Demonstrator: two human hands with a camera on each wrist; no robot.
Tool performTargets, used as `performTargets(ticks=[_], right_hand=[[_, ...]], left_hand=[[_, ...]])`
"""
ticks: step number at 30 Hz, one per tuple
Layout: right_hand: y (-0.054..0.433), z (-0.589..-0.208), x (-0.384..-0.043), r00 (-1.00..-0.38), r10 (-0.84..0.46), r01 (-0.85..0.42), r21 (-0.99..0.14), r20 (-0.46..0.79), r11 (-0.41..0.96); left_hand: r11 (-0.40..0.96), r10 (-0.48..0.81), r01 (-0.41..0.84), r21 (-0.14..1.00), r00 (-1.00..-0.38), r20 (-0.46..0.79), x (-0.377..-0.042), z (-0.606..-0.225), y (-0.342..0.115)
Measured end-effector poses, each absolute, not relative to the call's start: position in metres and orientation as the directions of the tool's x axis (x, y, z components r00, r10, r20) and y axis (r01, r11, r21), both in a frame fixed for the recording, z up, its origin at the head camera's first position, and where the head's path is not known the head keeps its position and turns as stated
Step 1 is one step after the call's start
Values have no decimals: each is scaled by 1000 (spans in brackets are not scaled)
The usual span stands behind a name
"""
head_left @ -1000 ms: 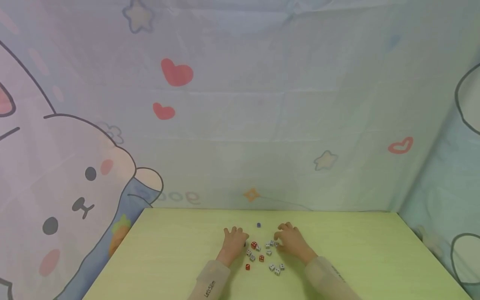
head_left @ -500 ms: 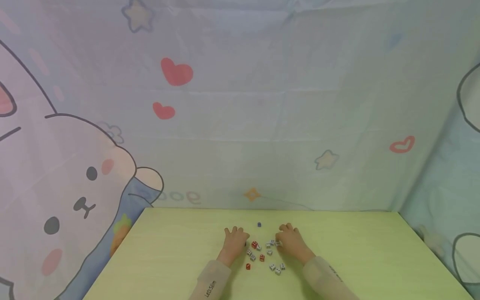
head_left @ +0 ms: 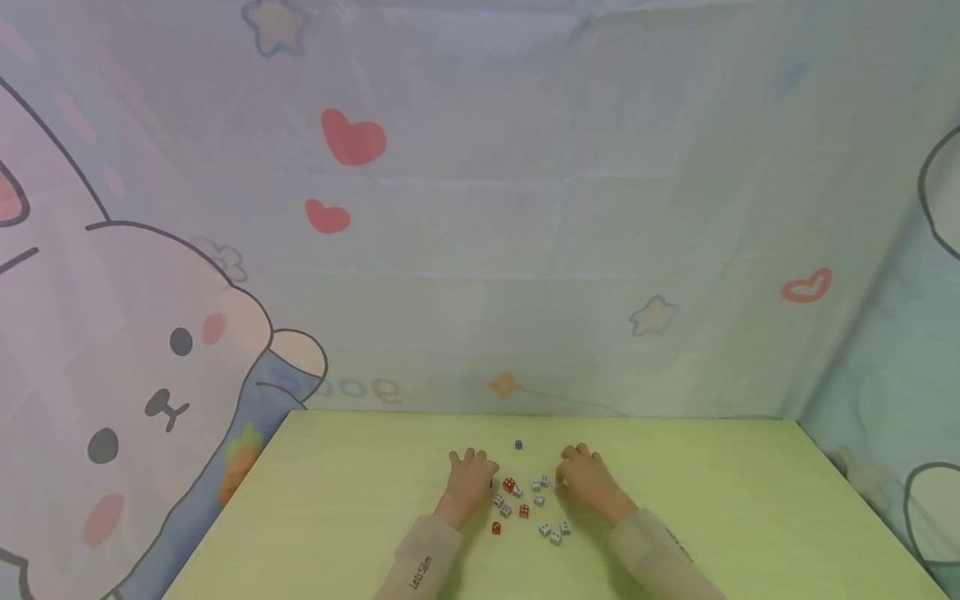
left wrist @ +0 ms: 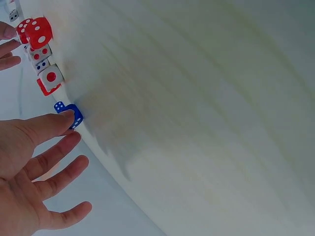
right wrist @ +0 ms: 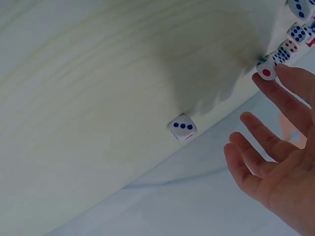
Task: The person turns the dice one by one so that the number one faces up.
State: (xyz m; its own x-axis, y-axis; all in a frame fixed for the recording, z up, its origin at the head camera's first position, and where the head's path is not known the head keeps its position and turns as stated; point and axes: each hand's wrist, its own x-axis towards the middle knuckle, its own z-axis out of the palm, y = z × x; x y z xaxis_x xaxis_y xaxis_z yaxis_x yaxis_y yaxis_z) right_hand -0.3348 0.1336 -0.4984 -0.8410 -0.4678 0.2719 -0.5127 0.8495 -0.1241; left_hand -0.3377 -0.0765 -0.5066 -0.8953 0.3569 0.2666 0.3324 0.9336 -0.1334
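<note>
My left hand [head_left: 469, 486] pinches a blue die [left wrist: 78, 116] between thumb and index finger at the left side of a loose group of dice; the other fingers spread apart. On the opposite side, my right hand [head_left: 589, 482] holds a white die [right wrist: 266, 73] between thumb and index fingertip. Between the hands lie a larger red die [head_left: 509, 484], two smaller red dice, one of them the nearest red die [head_left: 497, 528], and several white dice [head_left: 544, 481]. The pinched dice are mostly hidden by the fingers in the head view.
A second blue die [head_left: 518, 445] sits alone farther back. Near my right hand, a separate white die [right wrist: 182, 128] stands on the pale yellow-green table [head_left: 360, 500]. Behind the table hangs a printed cloth [head_left: 480, 250] with hearts and a rabbit.
My right hand has shifted slightly right, away from the two white dice beside it, with a white die in its fingers. My left hand stays nearly still. The head view has tilted a little.
</note>
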Motion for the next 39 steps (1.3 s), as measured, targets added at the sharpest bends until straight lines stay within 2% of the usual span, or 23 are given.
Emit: performTargets(ticks=[17,39], right_hand=[[140,-502,-337,-871,-413,-460,-148,266,875],[141,-502,-337,-848,-431,-487,-130,307,864]], left_hand=[[933,359,334,-136,-891,277,-338,-508,-76],[929,370,343,-142,-889,272,-338,-507,-78]])
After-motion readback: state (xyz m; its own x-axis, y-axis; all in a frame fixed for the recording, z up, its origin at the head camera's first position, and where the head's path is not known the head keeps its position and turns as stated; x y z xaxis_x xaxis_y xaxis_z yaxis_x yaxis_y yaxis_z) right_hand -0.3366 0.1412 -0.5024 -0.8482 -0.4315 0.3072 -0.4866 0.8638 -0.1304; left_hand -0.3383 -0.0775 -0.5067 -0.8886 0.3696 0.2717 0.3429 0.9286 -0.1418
